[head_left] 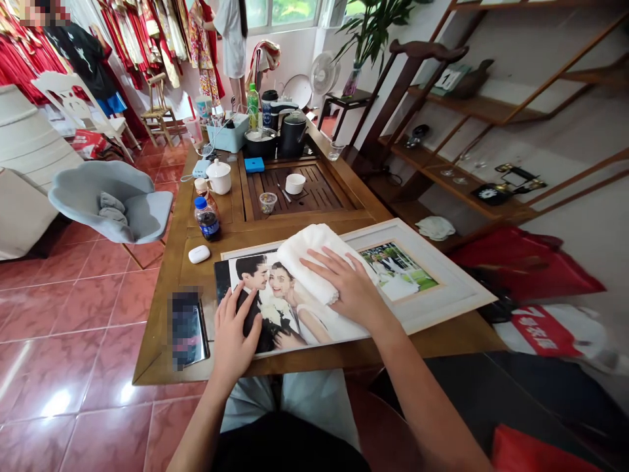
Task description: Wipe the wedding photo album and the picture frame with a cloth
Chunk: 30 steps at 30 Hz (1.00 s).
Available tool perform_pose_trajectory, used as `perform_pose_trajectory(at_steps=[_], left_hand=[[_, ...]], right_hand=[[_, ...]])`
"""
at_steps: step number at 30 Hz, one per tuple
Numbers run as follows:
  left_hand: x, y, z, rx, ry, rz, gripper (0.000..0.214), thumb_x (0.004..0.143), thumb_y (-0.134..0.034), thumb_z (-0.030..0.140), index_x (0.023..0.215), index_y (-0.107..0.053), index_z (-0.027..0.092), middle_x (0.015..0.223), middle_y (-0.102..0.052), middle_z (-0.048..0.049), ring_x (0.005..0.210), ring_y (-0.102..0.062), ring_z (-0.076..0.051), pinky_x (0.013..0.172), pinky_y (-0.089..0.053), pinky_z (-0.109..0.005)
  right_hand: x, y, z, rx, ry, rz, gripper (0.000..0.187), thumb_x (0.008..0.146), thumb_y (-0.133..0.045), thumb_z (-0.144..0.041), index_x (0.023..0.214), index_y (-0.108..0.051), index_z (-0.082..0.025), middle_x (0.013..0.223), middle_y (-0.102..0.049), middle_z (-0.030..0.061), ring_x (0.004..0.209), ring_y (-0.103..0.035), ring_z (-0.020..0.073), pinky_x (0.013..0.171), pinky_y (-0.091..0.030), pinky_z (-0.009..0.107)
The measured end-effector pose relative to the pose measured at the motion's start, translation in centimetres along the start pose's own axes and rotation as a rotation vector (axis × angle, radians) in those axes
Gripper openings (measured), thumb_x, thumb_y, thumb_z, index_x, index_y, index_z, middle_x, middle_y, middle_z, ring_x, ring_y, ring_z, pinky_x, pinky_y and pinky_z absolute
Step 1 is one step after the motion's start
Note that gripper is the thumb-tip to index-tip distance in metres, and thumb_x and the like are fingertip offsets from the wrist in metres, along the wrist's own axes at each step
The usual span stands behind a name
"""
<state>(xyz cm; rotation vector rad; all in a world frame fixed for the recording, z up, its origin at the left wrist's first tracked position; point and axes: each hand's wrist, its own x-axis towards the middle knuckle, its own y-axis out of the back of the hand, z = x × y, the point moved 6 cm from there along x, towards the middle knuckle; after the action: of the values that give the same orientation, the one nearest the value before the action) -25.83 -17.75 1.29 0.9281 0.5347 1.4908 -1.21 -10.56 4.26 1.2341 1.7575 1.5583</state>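
A wedding photo panel (282,318) lies at the table's near edge, showing a couple with a white bouquet. My left hand (234,328) rests on its left part, fingers spread and nothing held. On the panel's upper right is a folded white towel (312,259). My right hand (351,285) holds this towel against the panel, its fingers stretched over the cloth and the thumb hidden. Partly under the panel is a larger white-framed picture (442,292) with a small outdoor wedding photo (400,269) at its centre.
Left of the panel are a phone (189,328), a white earbud case (199,254) and a dark drink bottle (206,219). Farther back stand a lidded white cup (219,177), a tea tray (324,196) and a black kettle (293,134). Two people are near hanging clothes.
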Motion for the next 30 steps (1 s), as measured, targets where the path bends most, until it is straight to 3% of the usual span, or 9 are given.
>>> perform_pose_trajectory(at_steps=[4,12,19,22,25,28,30], left_hand=[[0.0,-0.1,0.2,0.028,-0.006,0.023,0.048,0.103,-0.050,0.031,0.150,-0.051,0.034,0.165,-0.040,-0.0029,0.153,-0.034,-0.031,0.122,-0.033,-0.058],[0.0,0.0,0.5,0.037,-0.012,0.060,0.049,0.101,-0.052,0.029,0.149,-0.052,0.034,0.163,-0.043,-0.0032,0.150,-0.038,-0.032,0.120,-0.036,-0.058],[0.1,0.1,0.5,0.041,-0.010,0.050,0.049,0.099,-0.054,0.027,0.147,-0.054,0.033,0.162,-0.045,-0.0041,0.151,-0.037,-0.032,0.120,-0.035,-0.057],[0.2,0.1,0.5,0.040,-0.025,0.043,0.047,0.100,-0.053,0.028,0.147,-0.055,0.032,0.162,-0.045,-0.0050,0.151,-0.037,-0.032,0.121,-0.035,-0.056],[0.2,0.1,0.4,0.039,-0.038,0.040,0.046,0.100,-0.052,0.029,0.146,-0.055,0.030,0.162,-0.045,-0.0059,0.151,-0.036,-0.032,0.120,-0.034,-0.057],[0.2,0.1,0.4,0.038,-0.047,0.037,0.046,0.101,-0.053,0.030,0.146,-0.055,0.030,0.162,-0.044,-0.0064,0.151,-0.036,-0.032,0.121,-0.034,-0.058],[0.1,0.1,0.5,0.039,-0.049,0.036,0.045,0.101,-0.052,0.030,0.146,-0.055,0.030,0.162,-0.044,-0.0062,0.151,-0.035,-0.032,0.121,-0.033,-0.058]], right_hand=[[-1.3,-0.2,-0.2,0.013,0.033,0.006,0.091,0.070,-0.051,-0.008,0.157,-0.040,-0.033,0.166,-0.037,0.0013,0.154,-0.029,0.0312,0.119,-0.025,0.061],[-7.0,-0.5,-2.1,-0.040,0.077,0.060,0.074,0.091,-0.047,-0.029,0.162,-0.029,-0.035,0.164,-0.041,0.0048,0.150,-0.034,0.0344,0.117,-0.024,0.058],[-11.4,-0.8,-3.5,-0.063,0.082,0.140,0.076,0.091,-0.048,-0.034,0.163,-0.027,-0.032,0.160,-0.046,0.0090,0.148,-0.037,0.0350,0.119,-0.020,0.058],[-11.1,-0.5,-3.8,-0.102,0.064,0.143,0.079,0.087,-0.058,-0.037,0.161,-0.030,-0.033,0.161,-0.043,0.0111,0.148,-0.038,0.0385,0.120,-0.016,0.063],[-9.7,0.3,-4.1,-0.119,0.041,0.155,0.086,0.083,-0.067,-0.047,0.160,-0.032,-0.032,0.167,-0.031,0.0156,0.149,-0.033,0.0435,0.118,-0.014,0.071],[-7.9,0.7,-4.2,-0.094,0.042,0.126,0.098,0.077,-0.071,-0.055,0.161,-0.029,-0.027,0.171,-0.018,0.0186,0.153,-0.025,0.0459,0.119,-0.016,0.070],[-7.0,0.6,-4.3,-0.081,0.047,0.091,0.101,0.076,-0.071,-0.057,0.162,-0.028,-0.026,0.171,-0.017,0.0178,0.154,-0.022,0.0452,0.120,-0.017,0.069]])
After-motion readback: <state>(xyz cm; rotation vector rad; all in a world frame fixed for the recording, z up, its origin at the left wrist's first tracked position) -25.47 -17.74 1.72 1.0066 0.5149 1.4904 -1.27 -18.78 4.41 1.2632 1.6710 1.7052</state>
